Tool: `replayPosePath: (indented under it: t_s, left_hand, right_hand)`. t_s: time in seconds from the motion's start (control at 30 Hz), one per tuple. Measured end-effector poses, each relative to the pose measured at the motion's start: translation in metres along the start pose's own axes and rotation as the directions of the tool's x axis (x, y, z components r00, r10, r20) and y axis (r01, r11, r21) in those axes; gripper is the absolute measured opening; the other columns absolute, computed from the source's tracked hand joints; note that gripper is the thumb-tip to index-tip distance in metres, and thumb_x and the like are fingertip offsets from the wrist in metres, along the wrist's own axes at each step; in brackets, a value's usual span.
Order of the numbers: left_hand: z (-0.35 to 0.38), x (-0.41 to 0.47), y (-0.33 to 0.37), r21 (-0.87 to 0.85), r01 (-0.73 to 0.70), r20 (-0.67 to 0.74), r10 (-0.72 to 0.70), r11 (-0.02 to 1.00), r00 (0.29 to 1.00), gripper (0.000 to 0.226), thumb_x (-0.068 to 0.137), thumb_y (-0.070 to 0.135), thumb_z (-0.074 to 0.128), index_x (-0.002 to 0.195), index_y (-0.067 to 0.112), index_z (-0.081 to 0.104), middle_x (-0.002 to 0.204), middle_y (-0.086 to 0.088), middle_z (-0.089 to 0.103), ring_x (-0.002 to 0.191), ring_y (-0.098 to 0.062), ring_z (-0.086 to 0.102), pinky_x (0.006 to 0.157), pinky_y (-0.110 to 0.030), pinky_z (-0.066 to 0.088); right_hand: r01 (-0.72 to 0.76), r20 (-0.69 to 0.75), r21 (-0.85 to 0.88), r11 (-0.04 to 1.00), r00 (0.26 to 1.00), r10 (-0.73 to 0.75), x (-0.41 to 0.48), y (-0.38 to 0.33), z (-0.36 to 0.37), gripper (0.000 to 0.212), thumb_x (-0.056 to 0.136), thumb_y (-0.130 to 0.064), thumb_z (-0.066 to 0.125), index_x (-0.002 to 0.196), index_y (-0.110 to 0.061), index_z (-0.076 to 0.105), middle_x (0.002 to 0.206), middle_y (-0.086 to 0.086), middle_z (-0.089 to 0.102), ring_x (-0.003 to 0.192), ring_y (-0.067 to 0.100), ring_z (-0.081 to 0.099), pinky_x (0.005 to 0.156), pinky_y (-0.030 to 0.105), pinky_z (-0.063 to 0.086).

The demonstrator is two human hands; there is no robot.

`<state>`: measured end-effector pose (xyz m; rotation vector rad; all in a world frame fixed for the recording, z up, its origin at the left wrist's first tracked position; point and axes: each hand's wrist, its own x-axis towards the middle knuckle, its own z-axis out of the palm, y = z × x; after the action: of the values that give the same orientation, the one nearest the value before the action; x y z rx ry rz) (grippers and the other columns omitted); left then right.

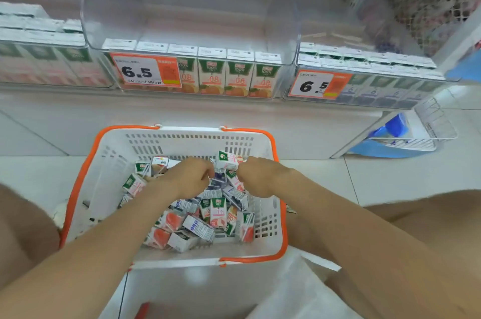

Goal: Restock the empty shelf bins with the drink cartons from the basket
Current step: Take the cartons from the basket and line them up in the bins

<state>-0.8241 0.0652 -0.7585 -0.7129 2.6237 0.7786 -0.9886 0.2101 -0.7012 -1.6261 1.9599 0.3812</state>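
Note:
A white basket (pixel 182 138) with orange rim stands on the floor in front of me, holding several small drink cartons (pixel 208 217) in a loose pile. Both hands are inside it. My left hand (pixel 187 175) is closed over cartons near the pile's top; what it grips is hidden under the fingers. My right hand (pixel 257 175) is closed beside a pink-and-green carton (pixel 229 160) that sticks up between the two hands. Above, a clear shelf bin (pixel 192 32) holds one front row of orange juice cartons (pixel 226 74); its rear is bare.
A left bin (pixel 44 58) holds pink cartons, a right bin (pixel 369 79) holds dark-labelled cartons. Price tags reading 6.5 hang on the middle and right bins. A wire rack (pixel 432 126) with blue items sits low at right. My knees flank the basket.

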Motion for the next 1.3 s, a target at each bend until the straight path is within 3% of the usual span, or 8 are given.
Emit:
replayPosePath:
  t_s: [0.3,0.4,0.5,0.7,0.83,0.97,1.13,1.3]
  left_hand:
    - [0.058,0.037,-0.038,0.081,0.104,0.066,-0.110,0.991,0.992,0.060,0.098,0.009,0.059,0.155,0.011,0.040,0.157,-0.016,0.045,0.144,-0.038,0.044,0.114,-0.053,0.044]
    - [0.066,0.043,-0.042,0.082,0.115,0.154,-0.127,0.990,0.980,0.083,0.098,0.000,0.055,0.168,0.020,0.014,0.175,-0.005,0.014,0.158,-0.038,0.020,0.124,-0.065,0.024]
    - [0.071,0.049,-0.045,0.064,0.119,0.199,-0.130,0.991,0.971,0.087,0.098,-0.002,0.051,0.169,0.024,0.008,0.177,0.003,0.004,0.161,-0.036,0.009,0.125,-0.066,0.013]
    - [0.078,0.056,-0.045,0.091,0.176,0.077,-0.183,0.980,0.980,0.064,0.104,0.024,0.059,0.160,0.016,0.030,0.159,-0.011,0.033,0.147,-0.037,0.028,0.117,-0.056,0.027]
    - [0.088,0.046,-0.039,0.112,0.210,0.036,-0.215,0.971,0.976,0.050,0.101,0.037,0.063,0.142,0.013,0.046,0.140,-0.008,0.050,0.134,-0.031,0.039,0.107,-0.050,0.032]
    - [0.089,0.035,-0.035,0.012,0.195,-0.125,-0.192,0.981,0.973,0.036,0.094,0.039,0.066,0.122,0.019,0.058,0.118,-0.002,0.062,0.124,-0.028,0.045,0.099,-0.048,0.033]
    - [0.071,0.021,-0.044,-0.353,0.114,-0.282,-0.222,0.929,0.933,0.015,0.083,0.030,0.070,0.085,0.022,0.057,0.084,0.002,0.055,0.077,-0.021,0.055,0.062,-0.033,0.036]
    - [0.058,0.005,-0.056,-0.449,0.165,-0.208,-0.282,0.878,0.937,0.041,0.090,0.023,0.072,0.128,0.026,0.056,0.097,0.001,0.058,0.090,-0.022,0.058,0.071,-0.031,0.040]
  right_hand:
    - [-0.213,0.005,0.160,0.964,0.977,0.215,0.066,0.011,0.061,0.018,0.092,0.007,0.051,0.095,-0.011,0.050,0.101,0.010,0.061,0.078,0.022,0.057,0.068,0.037,0.051]
    - [-0.189,-0.130,0.211,0.959,0.967,0.219,0.090,0.015,0.071,0.063,0.086,0.013,0.055,0.145,-0.006,0.044,0.147,0.018,0.049,0.134,0.035,0.050,0.106,0.051,0.051]
    - [-0.139,-0.124,0.275,0.951,0.976,0.179,0.103,0.014,0.070,0.086,0.085,0.017,0.055,0.160,-0.005,0.021,0.162,0.020,0.033,0.148,0.036,0.036,0.121,0.047,0.037]
    - [-0.147,-0.090,0.249,0.957,0.981,0.174,0.117,0.020,0.084,0.083,0.095,-0.006,0.061,0.161,-0.007,0.011,0.147,0.026,0.035,0.135,0.043,0.039,0.112,0.052,0.042]
    - [-0.164,-0.206,0.179,0.970,0.958,0.200,0.123,0.018,0.095,0.063,0.092,-0.011,0.066,0.146,-0.009,0.035,0.140,0.018,0.035,0.133,0.038,0.037,0.110,0.051,0.043]
    - [-0.092,-0.238,0.255,0.963,0.959,0.154,0.127,0.018,0.092,0.052,0.089,-0.012,0.071,0.132,-0.008,0.043,0.137,0.012,0.046,0.127,0.031,0.046,0.107,0.044,0.045]
    - [-0.148,-0.312,0.165,0.975,0.930,0.194,0.131,0.009,0.092,0.071,0.087,-0.029,0.081,0.143,-0.013,0.040,0.137,0.011,0.048,0.125,0.031,0.046,0.108,0.042,0.041]
    - [-0.143,-0.254,0.020,0.990,0.957,0.143,0.124,-0.005,0.091,0.069,0.089,-0.013,0.079,0.145,-0.009,0.039,0.136,0.016,0.048,0.125,0.035,0.053,0.103,0.042,0.047]
